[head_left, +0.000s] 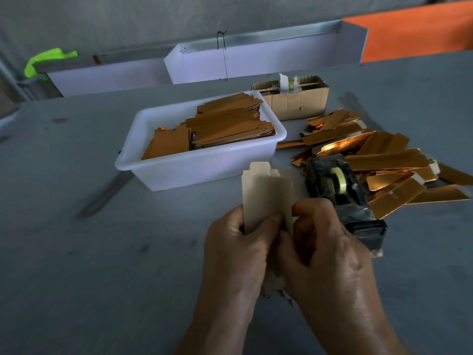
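Hands meet mid-table: left hand and right hand both pinch a pale flat carton blank, upright, tabs on top. Open grey table lies left of the grip; a black tape dispenser crowds its right. The blank's lower end hides behind the fingers.

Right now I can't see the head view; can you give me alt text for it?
The person's left grip and right grip pinch a pale flat carton blank upright over the grey table. A black tape dispenser stands right of it, before a loose pile of gold blanks; a white tub behind holds more.
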`<state>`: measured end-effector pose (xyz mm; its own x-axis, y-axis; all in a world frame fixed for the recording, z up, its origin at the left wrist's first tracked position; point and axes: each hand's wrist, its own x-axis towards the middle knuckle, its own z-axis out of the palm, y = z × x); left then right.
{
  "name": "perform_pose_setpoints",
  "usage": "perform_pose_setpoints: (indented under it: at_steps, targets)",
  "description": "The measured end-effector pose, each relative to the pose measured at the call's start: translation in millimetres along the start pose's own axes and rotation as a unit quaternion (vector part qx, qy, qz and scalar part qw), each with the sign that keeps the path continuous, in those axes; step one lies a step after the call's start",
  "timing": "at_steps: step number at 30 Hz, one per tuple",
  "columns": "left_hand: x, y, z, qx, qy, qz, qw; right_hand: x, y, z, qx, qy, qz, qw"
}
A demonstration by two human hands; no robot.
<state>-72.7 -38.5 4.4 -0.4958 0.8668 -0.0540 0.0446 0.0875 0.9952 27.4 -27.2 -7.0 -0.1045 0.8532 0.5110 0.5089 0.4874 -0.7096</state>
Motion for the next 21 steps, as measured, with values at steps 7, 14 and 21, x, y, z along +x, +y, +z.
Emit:
perform_pose_setpoints:
  at_steps: [7,14,21]
  targets:
    - [-2,7,-12,0.029,-0.086,0.025,0.996,4,-5,-14,0.098,-0.125,0.028,0.987]
    - [-6,13,-18,0.106,-0.16,0.089,0.977,7,-5,-16,0.072,-0.11,0.005,0.991]
    - [0,13,-29,0.079,-0.273,-0.006,0.959,11,4,-22,0.208,-0.115,0.229,0.944]
